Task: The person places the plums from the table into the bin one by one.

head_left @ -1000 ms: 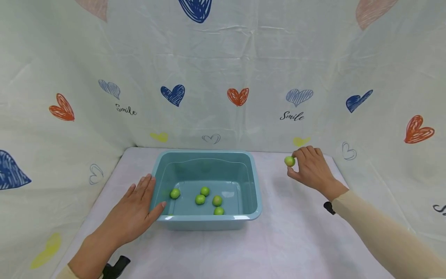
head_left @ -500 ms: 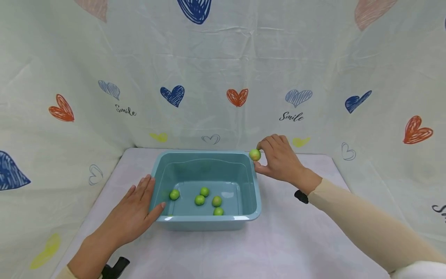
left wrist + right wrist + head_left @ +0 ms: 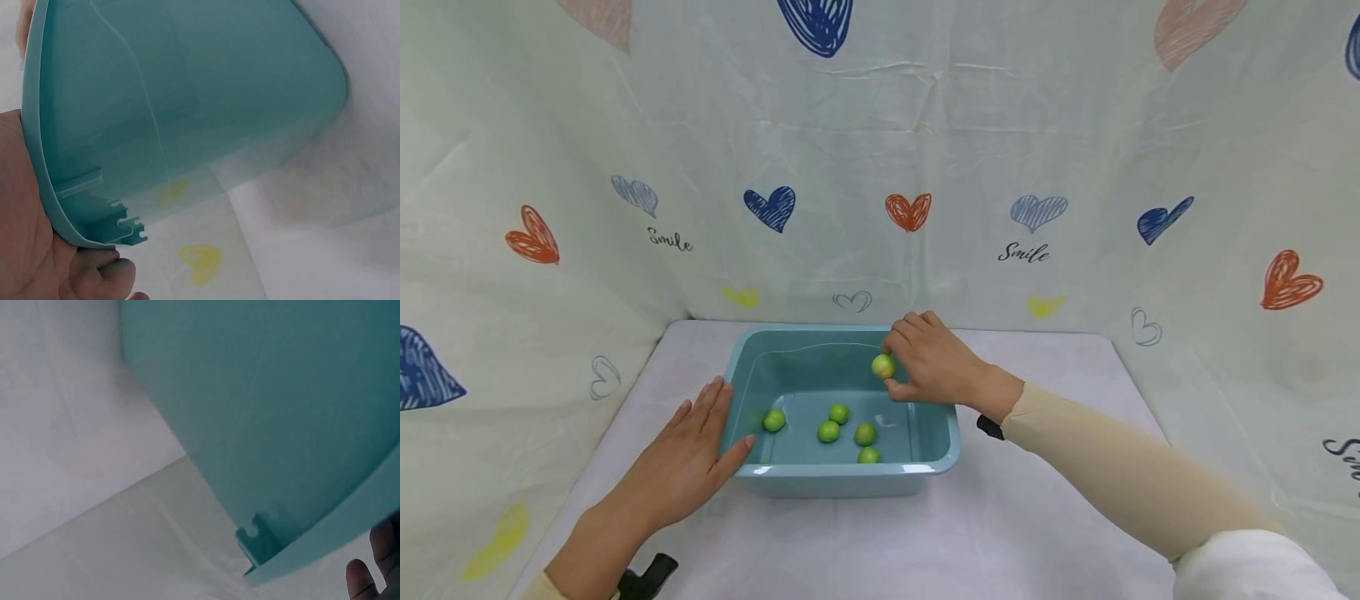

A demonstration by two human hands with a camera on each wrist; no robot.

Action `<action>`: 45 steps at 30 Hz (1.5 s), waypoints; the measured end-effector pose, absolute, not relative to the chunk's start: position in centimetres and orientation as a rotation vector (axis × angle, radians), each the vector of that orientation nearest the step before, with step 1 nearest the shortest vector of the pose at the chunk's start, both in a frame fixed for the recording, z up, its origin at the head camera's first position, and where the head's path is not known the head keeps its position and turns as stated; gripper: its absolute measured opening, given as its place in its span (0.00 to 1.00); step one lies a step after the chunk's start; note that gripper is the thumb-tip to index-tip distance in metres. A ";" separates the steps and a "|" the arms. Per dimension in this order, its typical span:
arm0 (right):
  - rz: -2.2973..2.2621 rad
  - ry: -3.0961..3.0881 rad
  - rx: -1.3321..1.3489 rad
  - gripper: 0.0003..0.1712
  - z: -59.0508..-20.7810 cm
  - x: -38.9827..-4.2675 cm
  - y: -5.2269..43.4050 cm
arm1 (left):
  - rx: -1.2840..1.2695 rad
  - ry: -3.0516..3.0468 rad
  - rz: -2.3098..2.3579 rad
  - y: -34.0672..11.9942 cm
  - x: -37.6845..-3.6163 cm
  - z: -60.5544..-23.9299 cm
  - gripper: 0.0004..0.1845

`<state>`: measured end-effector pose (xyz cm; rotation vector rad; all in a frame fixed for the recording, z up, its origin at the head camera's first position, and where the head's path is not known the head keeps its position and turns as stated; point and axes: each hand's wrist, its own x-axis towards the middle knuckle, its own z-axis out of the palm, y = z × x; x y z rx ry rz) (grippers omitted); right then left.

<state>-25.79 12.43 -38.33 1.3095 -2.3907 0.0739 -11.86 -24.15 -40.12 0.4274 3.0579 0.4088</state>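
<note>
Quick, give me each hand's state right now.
Left hand: open, flat against the basin.
Right hand: pinching a green fruit over the basin.

Green ball [image 3: 883,366] — above teal tub [image 3: 842,479].

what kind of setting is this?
Likely a staged recording booth, not a kitchen: a heart-print cloth backdrop wraps a small covered table that bears only a teal tub of small green fruits.

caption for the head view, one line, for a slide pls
Right hand holds a green fruit over the teal tub; left hand rests against its side.
</note>
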 end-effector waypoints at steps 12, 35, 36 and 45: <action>0.040 -2.432 1.291 0.18 -40.9 -26.4 11.1 | 0.432 3.057 0.438 -24.1 -12.0 -40.2 0.49; 0.032 -2.473 1.268 0.23 -41.3 -26.3 10.9 | 0.423 3.064 0.445 -24.1 -11.8 -40.4 0.48; 0.034 -2.469 1.264 0.23 -41.3 -26.3 10.9 | 0.422 3.063 0.446 -24.1 -11.8 -40.4 0.48; 0.047 -2.452 1.267 0.22 -41.4 -26.3 10.8 | 0.405 3.054 0.463 -24.2 -11.9 -40.4 0.49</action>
